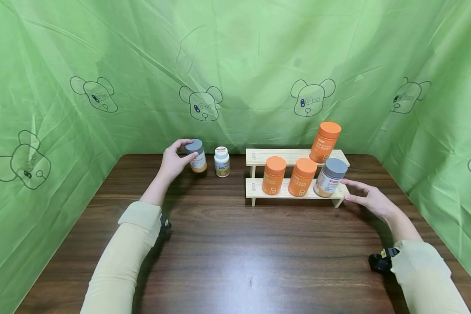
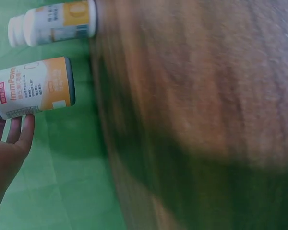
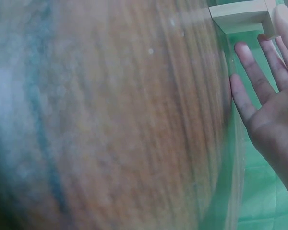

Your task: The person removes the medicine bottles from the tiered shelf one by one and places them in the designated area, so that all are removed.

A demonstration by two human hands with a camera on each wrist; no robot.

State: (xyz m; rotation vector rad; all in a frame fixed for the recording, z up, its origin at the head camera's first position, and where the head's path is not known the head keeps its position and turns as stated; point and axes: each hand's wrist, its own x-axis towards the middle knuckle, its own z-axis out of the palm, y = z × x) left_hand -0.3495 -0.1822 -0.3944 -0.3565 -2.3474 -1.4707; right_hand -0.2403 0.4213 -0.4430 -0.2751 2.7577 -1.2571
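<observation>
At the back left, my left hand [image 1: 175, 162] grips a jar with a grey lid and a white-and-orange label [image 1: 198, 162] by its upper part. The left wrist view shows this supplement jar [image 2: 36, 88] with its base a little above the table's surface. Just right of it stands a smaller white bottle [image 1: 222, 162]. My right hand [image 1: 370, 200] is at the right end of a two-step wooden rack [image 1: 259, 189], thumb and fingers spread at its edge. In the right wrist view the rack's end [image 3: 240, 17] meets the thumb; the other fingers reach out nearly straight.
On the lower step stand two orange jars [image 1: 274, 175] and a second grey-lidded jar [image 1: 330, 177] at the right end. Another orange jar [image 1: 325, 142] is on the upper step. Green cloth [image 1: 255, 56] hangs behind the brown wooden table [image 1: 227, 244] and along its sides.
</observation>
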